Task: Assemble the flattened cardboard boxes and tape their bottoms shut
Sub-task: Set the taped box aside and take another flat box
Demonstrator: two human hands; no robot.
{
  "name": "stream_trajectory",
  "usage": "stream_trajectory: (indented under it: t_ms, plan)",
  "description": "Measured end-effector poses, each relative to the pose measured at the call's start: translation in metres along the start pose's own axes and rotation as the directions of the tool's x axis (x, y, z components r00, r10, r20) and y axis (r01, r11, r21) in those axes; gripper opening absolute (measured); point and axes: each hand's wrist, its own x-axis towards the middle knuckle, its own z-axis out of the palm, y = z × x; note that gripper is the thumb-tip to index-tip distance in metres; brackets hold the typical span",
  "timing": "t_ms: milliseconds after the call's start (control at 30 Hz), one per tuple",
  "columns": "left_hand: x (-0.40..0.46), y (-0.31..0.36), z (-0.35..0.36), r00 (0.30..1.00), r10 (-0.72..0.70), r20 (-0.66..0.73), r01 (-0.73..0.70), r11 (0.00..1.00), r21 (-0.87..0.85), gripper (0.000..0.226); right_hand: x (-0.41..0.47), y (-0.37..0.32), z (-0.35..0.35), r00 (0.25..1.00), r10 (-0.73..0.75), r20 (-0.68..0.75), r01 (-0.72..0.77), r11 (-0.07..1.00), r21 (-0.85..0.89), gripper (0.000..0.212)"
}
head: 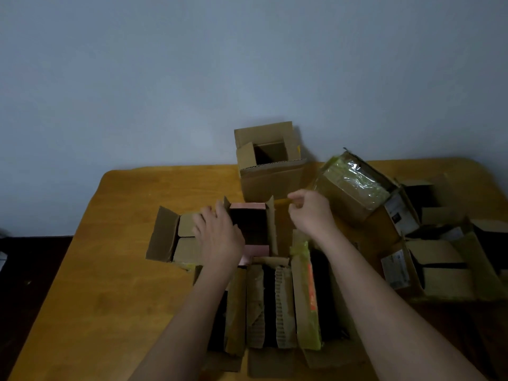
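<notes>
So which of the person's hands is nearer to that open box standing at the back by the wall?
The right. The right hand hovers just in front of the open box's lower right corner; the left hand rests on the pink-edged box, nearer the person.

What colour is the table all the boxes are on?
The table is a warm yellow-orange wood colour, seen best in the head view.

Bare forearms, sleeveless, unadorned hands.

One wooden table bears roughly six cardboard boxes, and two hands show.
</notes>
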Motion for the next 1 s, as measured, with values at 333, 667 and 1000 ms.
stream_trajectory:
  t_ms: [333,667,1000]
  plan:
    - [0.014,0.064,0.037,0.973,0.102,0.208,-0.059,0.977,-0.203,0.044,0.011,0.047,-0.032,0.979,-0.003,-0.202,-0.018,0.995,-0.102,0.039]
    - [0.011,0.067,0.047,0.965,0.018,0.262,0.040,0.976,-0.214,0.021,0.036,0.092,-0.072,0.922,0.111,-0.371,-0.193,0.962,-0.192,0.067]
    - [0.022,0.083,0.045,0.966,0.137,0.218,-0.049,0.928,-0.368,0.024,0.024,0.072,-0.057,0.999,0.001,0.038,0.004,0.991,-0.131,0.014]
